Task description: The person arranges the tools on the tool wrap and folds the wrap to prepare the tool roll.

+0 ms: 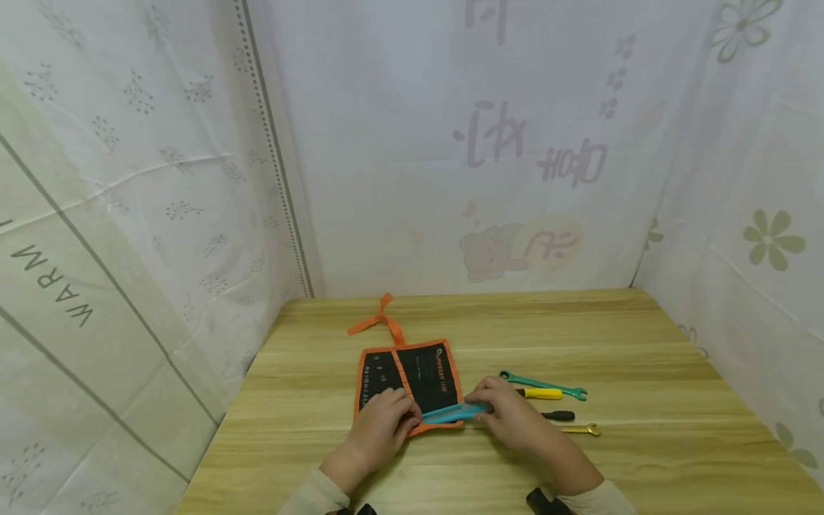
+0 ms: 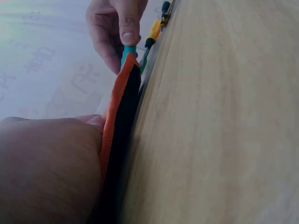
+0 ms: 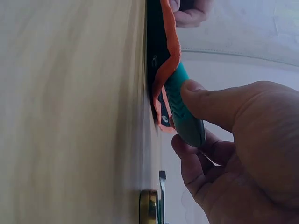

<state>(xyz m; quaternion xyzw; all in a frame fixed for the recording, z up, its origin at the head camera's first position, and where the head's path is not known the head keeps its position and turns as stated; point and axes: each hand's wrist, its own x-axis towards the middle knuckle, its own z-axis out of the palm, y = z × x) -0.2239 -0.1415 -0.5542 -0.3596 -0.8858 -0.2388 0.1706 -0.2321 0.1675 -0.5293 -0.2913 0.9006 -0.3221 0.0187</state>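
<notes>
One turquoise tool (image 1: pixel 450 415) lies along the near edge of the black, orange-trimmed pouch (image 1: pixel 425 372), its grey end projecting past the pouch's right side. The right hand (image 1: pixel 508 413) pinches the tool near this end, between thumb and fingers. The left hand (image 1: pixel 380 423) pinches the pouch's near edge. Right of the pouch, on the table (image 1: pixel 515 329), lie a green wrench (image 1: pixel 543 384), yellow handle (image 1: pixel 543 393), black handle (image 1: pixel 560 415) and gold wrench (image 1: pixel 582 429). An orange tie (image 1: pixel 391 325) extends beyond the pouch's far edge.

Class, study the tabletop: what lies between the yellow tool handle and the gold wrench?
The head view shows a black tool handle between the yellow one and the gold wrench.
</notes>
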